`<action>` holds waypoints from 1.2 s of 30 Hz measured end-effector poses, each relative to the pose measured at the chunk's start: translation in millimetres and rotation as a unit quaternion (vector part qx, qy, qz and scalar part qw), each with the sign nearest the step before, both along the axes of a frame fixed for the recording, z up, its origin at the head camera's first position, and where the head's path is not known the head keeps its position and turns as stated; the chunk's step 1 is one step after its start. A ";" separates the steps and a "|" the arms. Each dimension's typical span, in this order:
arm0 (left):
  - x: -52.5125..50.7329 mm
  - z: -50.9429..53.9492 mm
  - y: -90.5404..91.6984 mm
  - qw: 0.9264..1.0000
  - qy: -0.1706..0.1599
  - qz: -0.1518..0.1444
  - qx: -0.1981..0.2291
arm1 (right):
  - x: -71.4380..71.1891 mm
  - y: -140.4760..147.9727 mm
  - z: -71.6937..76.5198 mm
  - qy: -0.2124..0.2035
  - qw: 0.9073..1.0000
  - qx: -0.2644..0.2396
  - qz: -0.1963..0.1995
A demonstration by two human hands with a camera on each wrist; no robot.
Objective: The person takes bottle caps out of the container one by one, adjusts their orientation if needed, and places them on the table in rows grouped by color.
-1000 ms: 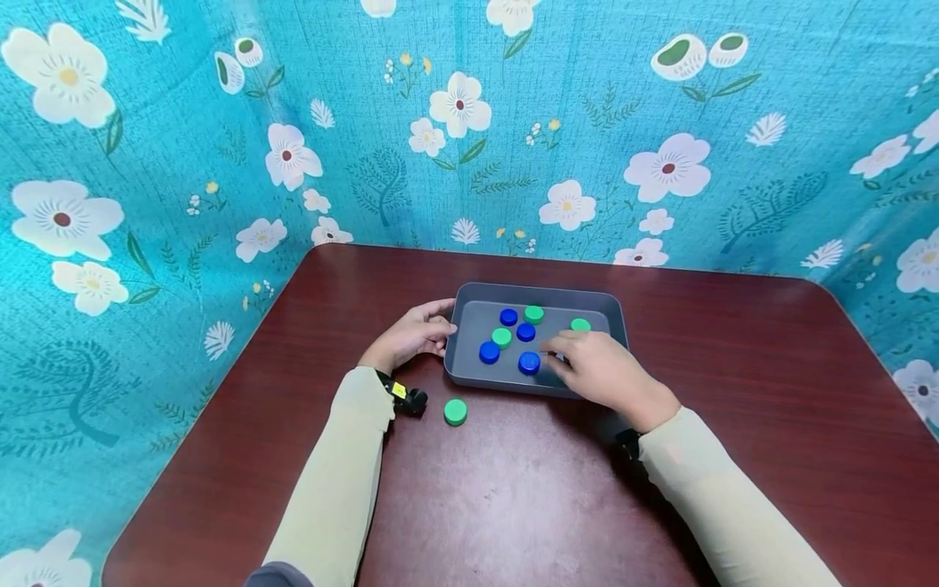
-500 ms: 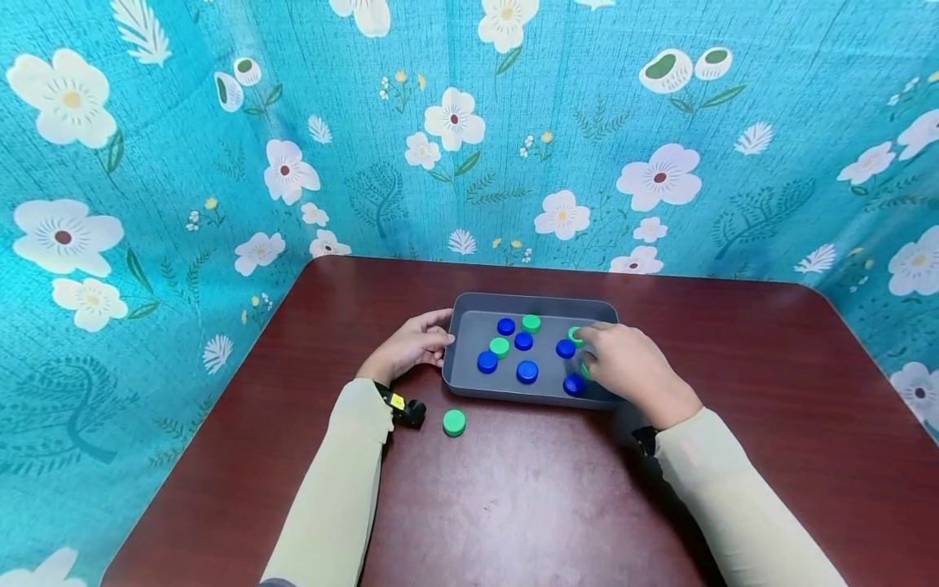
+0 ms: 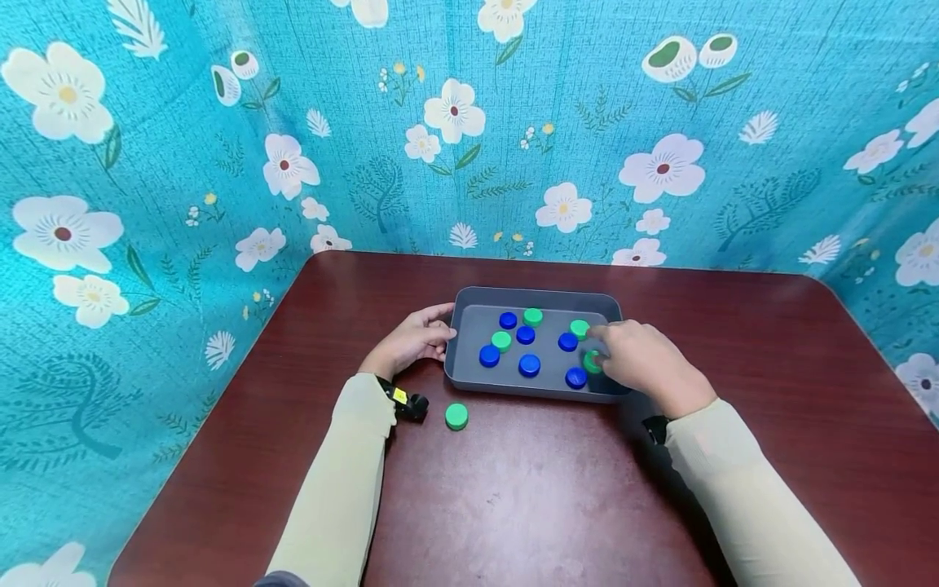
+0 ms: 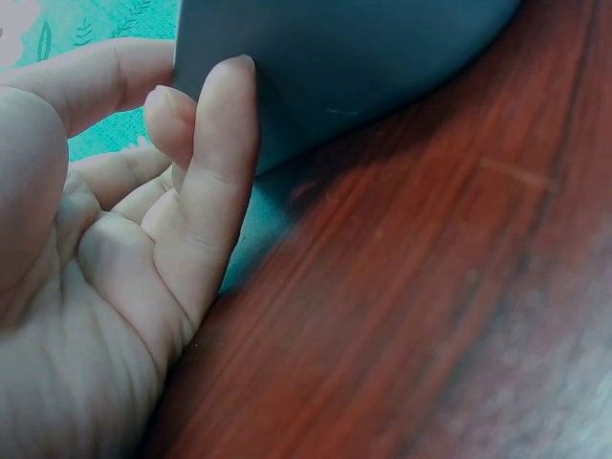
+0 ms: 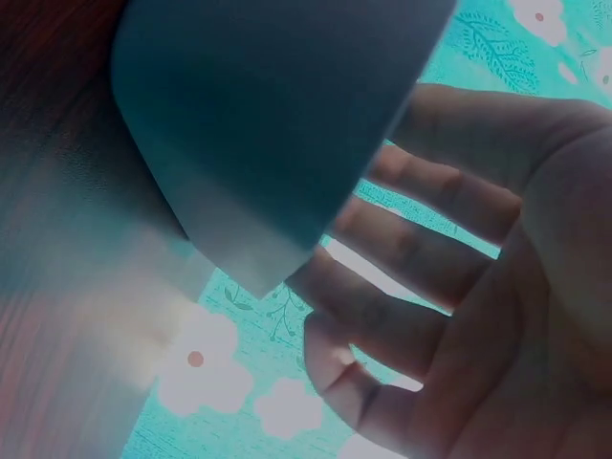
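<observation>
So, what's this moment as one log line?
Left hand: grips tray | Right hand: over tray's right side | Tray: six blue caps, four green caps | Table: one green cap

No writing seems legible in any view.

Up at head height, one view looks forward and down across the table (image 3: 513, 497) to the curtain (image 3: 367, 122), the tray (image 3: 468, 322) well off. The wrist views, close in, peer past the left hand (image 4: 105, 277) and right hand (image 5: 516, 287) at that same tray's outer walls.
</observation>
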State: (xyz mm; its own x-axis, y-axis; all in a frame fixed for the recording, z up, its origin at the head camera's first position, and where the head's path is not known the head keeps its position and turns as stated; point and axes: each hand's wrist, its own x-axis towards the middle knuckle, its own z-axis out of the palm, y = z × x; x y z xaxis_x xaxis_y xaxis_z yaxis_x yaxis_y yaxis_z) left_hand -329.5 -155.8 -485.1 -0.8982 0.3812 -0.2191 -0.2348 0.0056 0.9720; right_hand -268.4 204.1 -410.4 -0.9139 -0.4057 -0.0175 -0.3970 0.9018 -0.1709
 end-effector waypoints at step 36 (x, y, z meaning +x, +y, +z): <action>-1.8 -2.3 -0.5 1.000 0.010 -0.005 -0.005 | -1.2 -2.6 -14.4 -0.010 0.999 0.037 0.026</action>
State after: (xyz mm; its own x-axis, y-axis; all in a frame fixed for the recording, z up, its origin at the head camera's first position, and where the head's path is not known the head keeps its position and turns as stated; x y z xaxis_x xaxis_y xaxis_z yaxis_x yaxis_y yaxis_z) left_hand -331.4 -156.2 -487.4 -0.8986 0.3885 -0.2040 -0.2142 0.0172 0.9766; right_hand -269.6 201.5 -424.9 -0.8910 -0.4489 -0.0679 -0.4403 0.8908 -0.1122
